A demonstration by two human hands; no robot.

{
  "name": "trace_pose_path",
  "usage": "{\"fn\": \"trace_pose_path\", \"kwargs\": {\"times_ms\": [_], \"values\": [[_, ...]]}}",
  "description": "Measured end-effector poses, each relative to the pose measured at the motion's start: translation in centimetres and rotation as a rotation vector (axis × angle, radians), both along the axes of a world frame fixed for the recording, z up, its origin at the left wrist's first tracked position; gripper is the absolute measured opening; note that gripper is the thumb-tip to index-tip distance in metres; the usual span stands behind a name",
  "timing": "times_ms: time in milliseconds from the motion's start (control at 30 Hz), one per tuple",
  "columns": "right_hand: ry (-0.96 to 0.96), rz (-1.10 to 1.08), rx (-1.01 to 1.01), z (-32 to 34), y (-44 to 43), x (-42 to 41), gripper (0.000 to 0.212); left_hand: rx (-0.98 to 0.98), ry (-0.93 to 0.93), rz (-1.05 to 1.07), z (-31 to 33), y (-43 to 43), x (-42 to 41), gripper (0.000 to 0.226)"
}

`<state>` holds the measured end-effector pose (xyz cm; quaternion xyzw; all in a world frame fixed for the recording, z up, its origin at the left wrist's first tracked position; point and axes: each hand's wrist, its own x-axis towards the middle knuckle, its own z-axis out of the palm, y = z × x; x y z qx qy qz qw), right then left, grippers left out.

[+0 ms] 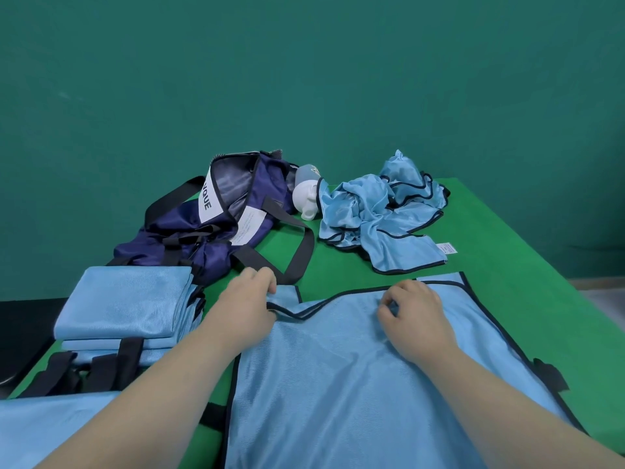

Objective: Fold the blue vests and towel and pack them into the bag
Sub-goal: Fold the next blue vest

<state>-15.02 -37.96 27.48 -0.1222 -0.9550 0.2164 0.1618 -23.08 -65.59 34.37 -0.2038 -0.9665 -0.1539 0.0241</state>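
1. Green worktop (338,265): carrying every item below.

2. Flat vest (338,384): light blue with black trim. It is lying spread out directly in front of us, neckline pointing away. We are judging it laid flat so that its edges can be squared before the fold.

3. Bag (209,238): navy with black straps. It is slumping at the back left with its mouth gaping, likely left open to receive the folded pieces.

4. Folded stack (125,306): blue vests already squared, sitting at the left just beside the bag, ready for packing.

5. Crumpled heap (378,211): more blue vests, lying tangled at the back right and waiting their turn.

6. Blue cloth (50,428): filling the lower left corner. We are unable to tell whether it is a vest or the towel.

7. Left grip (250,299): pinching the trimmed left shoulder strap of the flat vest.

8. Right grip (416,313): fingers curling, nipping the cloth just below the neckline. We are taking both to be tugging the top edge straight.

9. White-capped bottle (304,198): lying between the bag and the heap.

10. Writing: we are reading "NQUE" on the white band (206,198) of the bag, its start hidden. The second label (248,228) and the heap's small tag (447,248) are carrying print too fine to read.
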Motion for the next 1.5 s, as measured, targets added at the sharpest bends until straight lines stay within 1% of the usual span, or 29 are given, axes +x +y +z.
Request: {"fn": "trace_pose_path", "kwargs": {"times_ms": [67, 100, 167, 233, 300, 367, 400, 433, 500, 533, 567, 600, 633, 733, 800, 833, 900, 967, 1033, 1100, 1200, 1233, 1367, 1500], "values": [[-0.002, -0.004, -0.009, 0.0, 0.0, 0.0, 0.011, -0.101, 0.141, 0.04, -0.6, -0.2, 0.0, 0.046], [-0.004, -0.005, -0.014, 0.0, 0.0, 0.0, 0.012, -0.172, 0.174, 0.051, -1.0, -0.3, 0.1, 0.054], [-0.007, -0.008, -0.018, 0.0, 0.0, 0.0, 0.013, -0.248, 0.226, 0.045, -1.8, -0.5, 0.6, 0.059], [-0.016, -0.006, -0.022, 0.2, -0.1, 0.1, 0.013, -0.233, 0.274, 0.017, -2.6, -0.8, 0.9, 0.054], [-0.029, -0.013, -0.034, 0.2, -0.2, 0.2, 0.012, -0.199, 0.305, -0.008, -3.2, -0.9, 1.0, 0.041], [-0.008, -0.006, -0.062, 0.4, -0.2, 0.2, 0.012, -0.215, 0.302, -0.027, -3.4, -0.9, 1.1, 0.027], [0.035, -0.005, -0.13, 0.6, -0.3, 0.3, 0.014, -0.215, 0.274, -0.028, -3.3, -0.7, 1.1, 0.023], [0.102, -0.019, -0.263, 1.0, -0.3, 0.5, 0.017, -0.222, 0.234, -0.023, -3.3, -0.7, 1.0, 0.022], [0.256, -0.103, -0.613, 2.4, 0.0, 1.0, 0.02, -0.257, 0.177, -0.013, -2.8, -0.6, 0.5, 0.023], [0.305, -0.165, -0.749, 3.1, 0.6, 1.4, 0.019, -0.268, 0.159, -0.02, -2.6, -0.6, 0.4, 0.023], [0.326, -0.225, -0.809, 3.7, 1.6, 1.7, 0.019, -0.267, 0.142, -0.028, -2.4, -0.6, 0.3, 0.023], [0.308, -0.263, -0.784, 4.1, 2.8, 1.9, 0.019, -0.255, 0.124, -0.028, -2.3, -0.6, 0.1, 0.022], [0.255, -0.277, -0.699, 4.4, 4.1, 2.1, 0.021, -0.246, 0.11, -0.023, -2.2, -0.5, 0.0, 0.02], [0.003, -0.277, -0.335, 5.0, 7.2, 2.3, 0.024, -0.234, 0.08, -0.007, -2.2, -0.4, -0.2, 0.012], [-0.114, -0.272, -0.157, 4.9, 8.8, 2.2, 0.029, -0.144, 0.019, 0.015, -2.1, -0.3, -0.2, 0.014], [-0.151, -0.261, -0.12, 5.0, 9.3, 2.2, 0.03, -0.096, -0.014, 0.03, -2.0, -0.3, -0.2, 0.016], [-0.216, -0.225, -0.073, 5.2, 9.9, 1.9, 0.03, -0.031, -0.08, 0.064, -1.7, -0.3, 0.1, 0.017], [-0.291, -0.196, -0.038, 5.4, 10.2, 1.5, 0.026, 0.046, -0.14, 0.104, -1.4, -0.4, 0.3, 0.018], [-0.351, -0.191, -0.013, 5.6, 10.2, 1.1, 0.02, 0.119, -0.167, 0.149, -1.0, -0.5, 0.5, 0.02], [-0.373, -0.188, 0.013, 5.7, 10.3, 0.9, 0.013, 0.172, -0.171, 0.169, -0.6, -0.6, 0.8, 0.022], [-0.387, -0.183, 0.035, 5.9, 10.2, 0.8, 0.002, 0.199, -0.16, 0.168, -0.1, -0.5, 1.6, 0.022], [-0.386, -0.182, 0.036, 6.0, 10.2, 0.8, 0.001, 0.202, -0.157, 0.169, -0.1, -0.5, 1.7, 0.021], [-0.297, -0.21, -0.005, 6.5, 10.5, 1.3, 0.006, 0.25, -0.162, 0.176, 0.0, -0.7, 1.9, 0.021], [-0.257, -0.227, -0.007, 6.7, 10.8, 1.7, 0.01, 0.267, -0.152, 0.181, 0.0, -0.8, 2.1, 0.024]]}}
